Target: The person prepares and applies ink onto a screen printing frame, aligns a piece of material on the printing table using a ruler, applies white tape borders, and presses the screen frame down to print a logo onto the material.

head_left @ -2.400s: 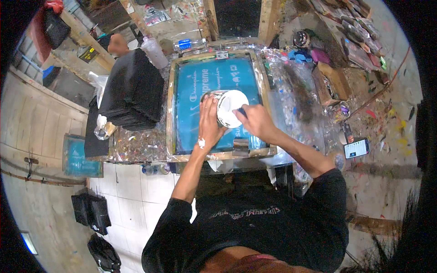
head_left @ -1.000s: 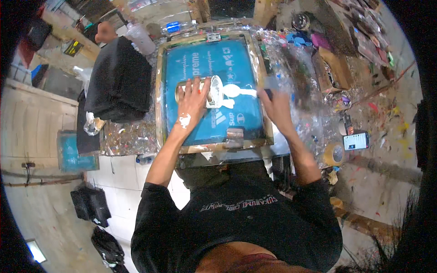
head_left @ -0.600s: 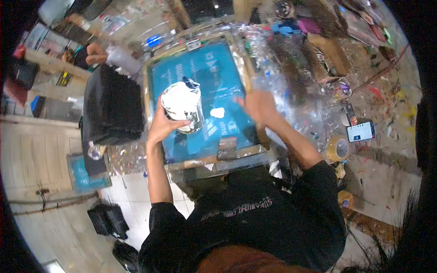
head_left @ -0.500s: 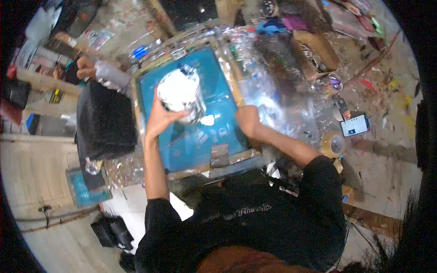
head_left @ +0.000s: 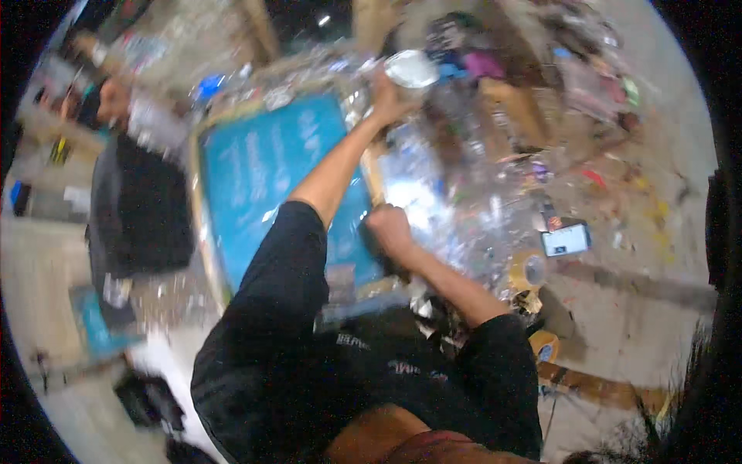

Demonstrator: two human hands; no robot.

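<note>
My left arm stretches across a wood-framed teal printing screen. At its end my left hand is closed round the side of a round tub with a white top, held beyond the screen's far right corner. Motion blur hides what the tub contains. My right hand is a closed fist at the screen's right edge. A dark shape shows under that fist, but whatever it grips is hidden. A small brownish patch lies at the screen's near edge.
Right of the screen spreads shiny clear plastic. Further right lie a phone, a tape roll and a cardboard box. A black cloth-like bulk stands at the left. Another person's bent leg shows at far left.
My left hand has carried the tub from above the screen to its far right, baring the teal mesh. My right fist stays by the screen's right edge. The whole view has shifted.
</note>
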